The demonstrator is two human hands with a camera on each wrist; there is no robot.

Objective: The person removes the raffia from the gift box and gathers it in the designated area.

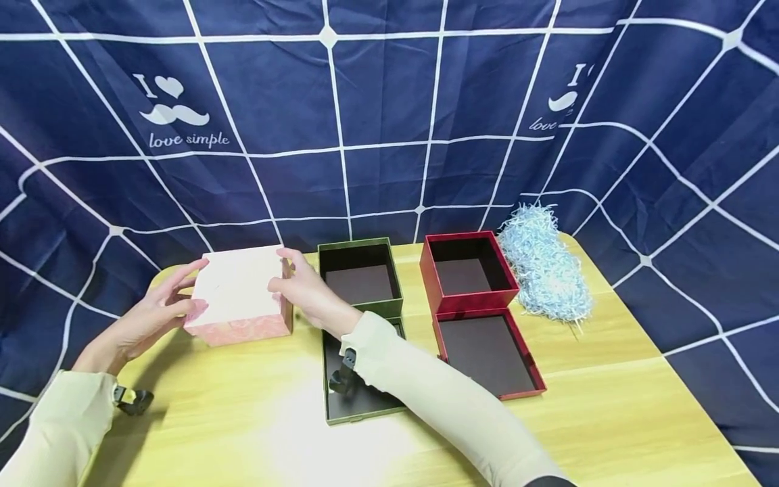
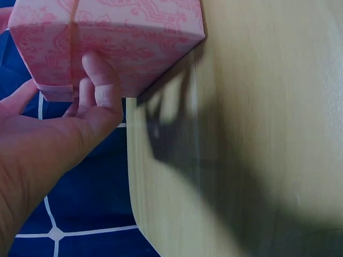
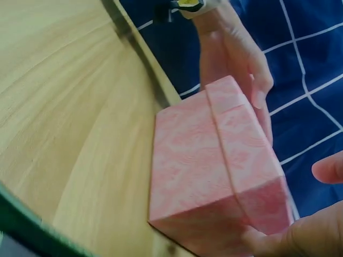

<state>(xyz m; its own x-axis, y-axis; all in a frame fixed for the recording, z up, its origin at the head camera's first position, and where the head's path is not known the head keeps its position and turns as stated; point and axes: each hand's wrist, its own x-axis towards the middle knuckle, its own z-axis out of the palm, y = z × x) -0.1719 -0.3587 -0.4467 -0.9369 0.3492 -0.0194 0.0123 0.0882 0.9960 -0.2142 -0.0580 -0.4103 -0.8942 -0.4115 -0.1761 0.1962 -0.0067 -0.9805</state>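
Observation:
A closed pink patterned box (image 1: 237,281) with a pale top sits at the table's far left. Its lid (image 3: 236,112) meets the base along a seam that shows on the side in the right wrist view. With fingers and thumb spread along the left side, my left hand (image 1: 152,314) holds the box near the lid. My right hand (image 1: 310,287) grips the opposite side at the lid's right edge, its thumb on the top near that edge. Part of the left fingers is hidden behind the box in the right wrist view.
To the right stand an open dark green box (image 1: 359,270) and its upturned lid (image 1: 359,399), partly under my right forearm. Beyond them are an open red box (image 1: 471,270), its lid (image 1: 489,352) and a heap of light blue paper shreds (image 1: 544,267). A dark blue curtain (image 1: 389,101) borders the table.

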